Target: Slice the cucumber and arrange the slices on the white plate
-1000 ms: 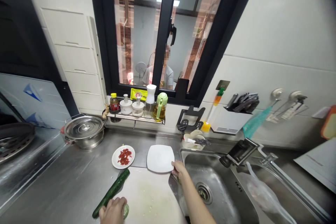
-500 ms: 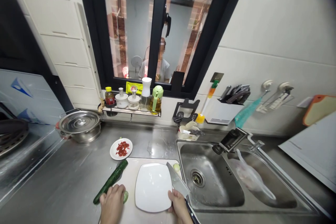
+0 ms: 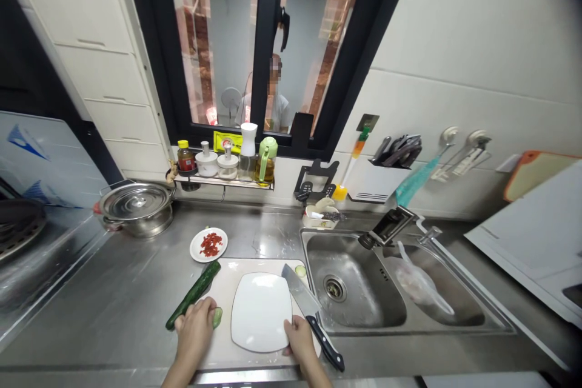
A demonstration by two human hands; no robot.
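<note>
My left hand point(image 3: 196, 322) is closed at the left side of the white cutting board point(image 3: 220, 348), its fingers curled over pale green cucumber slices point(image 3: 217, 317) that show only in part. Just beyond it a long dark green cucumber point(image 3: 193, 294) lies slantwise over the board's left edge. My right hand point(image 3: 300, 339) pinches the right edge of a square white plate point(image 3: 261, 312) in the middle of the board. To the plate's right rests a kitchen knife point(image 3: 325, 344) with a black handle. One cucumber end piece point(image 3: 301, 270) sits near the board's far right corner.
A small plate point(image 3: 194, 250) with chopped red pieces stands behind the board. On the right is a double sink point(image 3: 313, 267) with a plastic bag point(image 3: 422, 284) in it. A lidded pot point(image 3: 150, 222) and a spice shelf point(image 3: 227, 185) are at the back.
The view has shifted a little, showing more of the counter's front edge and the knife handle. Both hands keep their places, on the cucumber slices and the plate's edge.
</note>
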